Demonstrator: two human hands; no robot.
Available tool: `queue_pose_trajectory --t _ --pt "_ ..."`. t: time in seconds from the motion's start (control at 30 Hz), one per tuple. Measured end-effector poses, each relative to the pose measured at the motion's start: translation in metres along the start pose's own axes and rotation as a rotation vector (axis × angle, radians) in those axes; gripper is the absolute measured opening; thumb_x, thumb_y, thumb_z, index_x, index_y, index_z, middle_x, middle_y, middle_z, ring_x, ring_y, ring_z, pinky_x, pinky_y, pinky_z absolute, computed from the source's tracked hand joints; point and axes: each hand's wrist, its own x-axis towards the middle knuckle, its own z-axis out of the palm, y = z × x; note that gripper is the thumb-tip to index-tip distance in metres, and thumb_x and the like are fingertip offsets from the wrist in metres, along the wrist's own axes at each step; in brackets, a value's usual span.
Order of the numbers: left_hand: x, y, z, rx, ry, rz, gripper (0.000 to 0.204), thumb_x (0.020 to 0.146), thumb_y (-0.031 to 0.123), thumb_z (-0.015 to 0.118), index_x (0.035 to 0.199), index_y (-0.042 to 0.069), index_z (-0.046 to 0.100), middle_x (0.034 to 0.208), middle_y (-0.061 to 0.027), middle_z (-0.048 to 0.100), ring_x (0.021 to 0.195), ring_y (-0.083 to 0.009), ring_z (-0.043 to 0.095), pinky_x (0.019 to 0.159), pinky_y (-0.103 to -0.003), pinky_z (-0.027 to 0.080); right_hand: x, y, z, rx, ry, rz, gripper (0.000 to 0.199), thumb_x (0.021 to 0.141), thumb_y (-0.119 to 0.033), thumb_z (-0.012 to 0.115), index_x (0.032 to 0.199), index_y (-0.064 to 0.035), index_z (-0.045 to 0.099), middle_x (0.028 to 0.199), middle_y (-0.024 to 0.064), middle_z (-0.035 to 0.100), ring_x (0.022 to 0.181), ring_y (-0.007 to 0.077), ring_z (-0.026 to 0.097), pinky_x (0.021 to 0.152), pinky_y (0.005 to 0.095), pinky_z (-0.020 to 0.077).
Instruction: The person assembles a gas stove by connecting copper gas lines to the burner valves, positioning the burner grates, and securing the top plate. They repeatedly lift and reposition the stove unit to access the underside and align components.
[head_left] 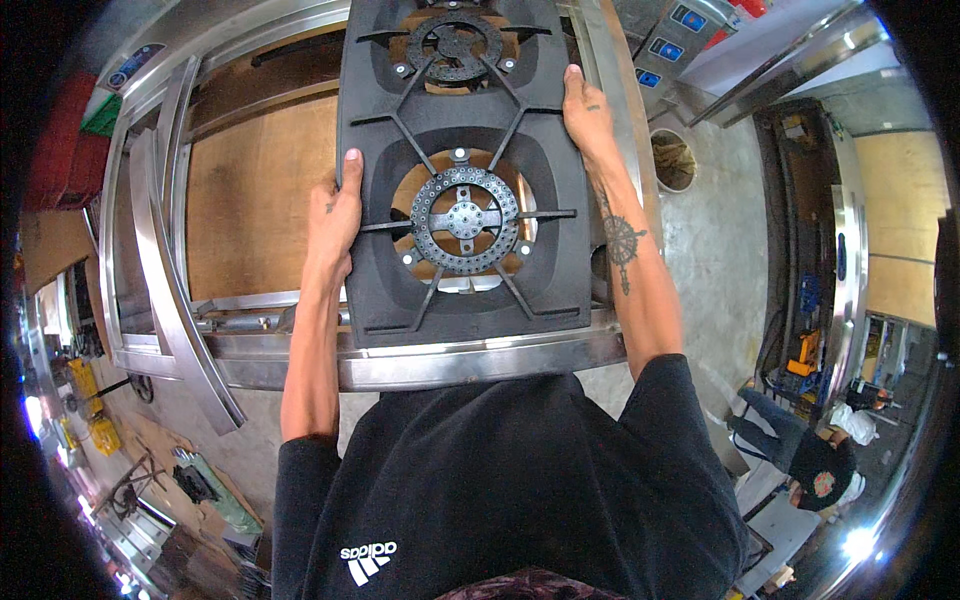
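Between my two hands lies a black cast-iron stove grate [385,285] with two round openings, set at the right part of a stainless steel stove frame [480,358]. My left hand [336,215] grips its left edge, thumb on top and fingers hidden below. Farther up the opposite edge, my right hand [588,118] holds on in the same way. Through the near opening shows a ring burner [464,220] with a small round centre; a second ring burner [453,48] shows through the far one.
Left of the grate, the frame exposes a brown board [262,195]. A loose bent-looking steel strip [165,255] leans across the frame's left side. A round bin [673,160] stands on the floor at right. Another person [800,450] is at the lower right, near a workbench.
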Motion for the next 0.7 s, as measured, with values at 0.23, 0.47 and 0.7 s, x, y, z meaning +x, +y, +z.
queue_pose_trajectory --t 0.23,0.47,0.7 --pt "0.000 0.001 0.000 0.002 -0.007 -0.021 0.065 0.104 0.053 0.056 0.115 -0.010 0.068 0.102 -0.0167 0.072 0.095 -0.0204 0.065 0.084 -0.037 0.053 0.003 0.012 0.004 -0.014 -0.003 0.008 0.074 0.109 -0.055 0.038 0.087 0.0103 0.063 0.079 0.0291 0.065 0.077 0.0368 0.063 0.077 0.0475 0.0475" --pt "-0.002 0.001 0.000 -0.038 -0.013 0.029 0.066 0.104 0.053 0.057 0.112 -0.011 0.069 0.096 -0.0145 0.072 0.088 -0.0186 0.065 0.078 -0.036 0.054 -0.005 -0.008 0.000 0.021 0.005 0.006 0.070 0.110 -0.051 0.039 0.085 0.0102 0.062 0.074 0.0224 0.063 0.077 0.0281 0.063 0.075 0.0441 0.0476" --pt "-0.007 0.012 -0.001 -0.036 -0.008 -0.004 0.066 0.104 0.053 0.057 0.123 -0.009 0.067 0.107 -0.0170 0.072 0.101 -0.0211 0.065 0.090 -0.036 0.051 -0.003 0.001 0.001 0.026 0.020 -0.004 0.068 0.110 -0.050 0.040 0.082 0.0077 0.060 0.071 0.0226 0.058 0.071 0.0259 0.059 0.072 0.0444 0.0472"
